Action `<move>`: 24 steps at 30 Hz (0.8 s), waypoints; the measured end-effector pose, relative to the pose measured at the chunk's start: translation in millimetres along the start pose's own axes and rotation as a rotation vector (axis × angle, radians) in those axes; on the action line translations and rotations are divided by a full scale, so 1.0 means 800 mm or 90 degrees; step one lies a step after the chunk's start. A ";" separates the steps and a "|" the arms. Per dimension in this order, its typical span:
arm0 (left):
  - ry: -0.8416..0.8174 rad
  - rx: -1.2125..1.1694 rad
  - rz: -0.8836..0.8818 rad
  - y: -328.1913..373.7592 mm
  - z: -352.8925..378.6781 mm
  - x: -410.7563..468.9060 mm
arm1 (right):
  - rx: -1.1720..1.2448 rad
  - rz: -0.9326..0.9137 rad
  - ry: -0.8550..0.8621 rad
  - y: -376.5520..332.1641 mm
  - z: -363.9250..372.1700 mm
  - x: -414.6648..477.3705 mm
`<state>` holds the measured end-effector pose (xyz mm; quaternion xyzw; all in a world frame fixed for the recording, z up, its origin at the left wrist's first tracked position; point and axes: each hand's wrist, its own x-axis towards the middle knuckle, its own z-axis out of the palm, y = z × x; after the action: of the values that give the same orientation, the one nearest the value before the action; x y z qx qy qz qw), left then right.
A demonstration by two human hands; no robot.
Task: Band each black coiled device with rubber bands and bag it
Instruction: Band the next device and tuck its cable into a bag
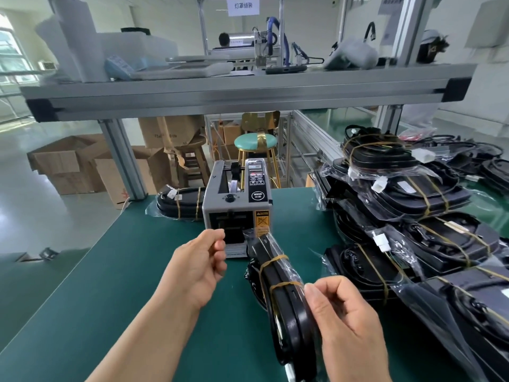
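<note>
Right hand (349,323) pinches the clear bag (283,245) at its near end, thumb and forefinger closed on the film. Left hand (198,263) has its fingers curled, thumb against forefinger, at the mouth of the tape dispenser (237,199). Cannot tell whether a tape strip is between them.

Black coiled device (289,323) stands on edge on the green tabletop (115,271), between the two hands and just in front of the dispenser. Two rubber bands (272,260) cross it. It sits inside the bag.

Progress, judged: banding and bagging are done for this unit. Sealing the bag mouth with tape looks like the step left.

A stack of bagged devices (413,205) lies on the right. One more bagged device (179,201) lies behind the dispenser on the left. So a good number are finished.

Not resolved:
- Black items at the far right edge (484,164) are too small to say whether they are bagged.
- The near end of the held device is cut off by the frame's lower edge.
- The bag's open end is partly behind the dispenser's front, so I cannot tell whether it is folded.
</note>
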<state>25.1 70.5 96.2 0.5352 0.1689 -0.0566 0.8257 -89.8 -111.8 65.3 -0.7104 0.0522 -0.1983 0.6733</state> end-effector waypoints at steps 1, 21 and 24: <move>0.032 0.000 -0.023 -0.004 0.003 0.007 | 0.001 -0.004 0.012 0.000 0.001 -0.001; 0.210 -0.141 -0.032 -0.011 0.050 0.054 | 0.040 0.026 0.007 -0.004 0.000 -0.006; 0.075 -0.034 0.049 -0.005 0.031 0.019 | 0.040 0.034 -0.006 -0.005 -0.004 -0.004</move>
<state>43.9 48.1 96.5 0.5218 0.1975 0.0112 0.8298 -94.9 -113.2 68.3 -0.6879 0.0619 -0.1787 0.7007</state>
